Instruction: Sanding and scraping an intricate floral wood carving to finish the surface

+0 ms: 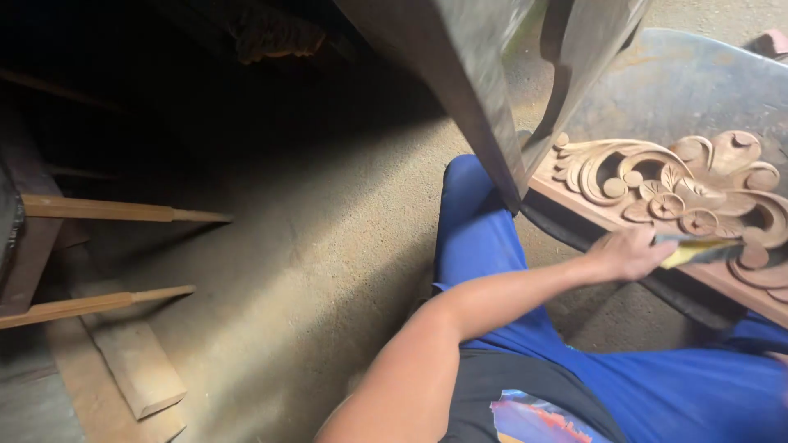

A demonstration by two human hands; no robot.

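The carved wooden panel (698, 205) runs off the frame at three o'clock, so its far end and the rest of its scrollwork cannot be seen. A dark slanted board (484, 82) crosses over the panel's end at eleven o'clock and is itself cut by the top edge. The left hand (628, 253) closes around a folded yellow sheet (698, 250); its fingers are blurred and mostly tucked under, and the sheet's surface is too smeared to read. The right hand is out of view. At nine o'clock two pale wooden sticks (123, 212) vanish behind dark furniture. The upper left lies in deep shadow, nothing there distinguishable.
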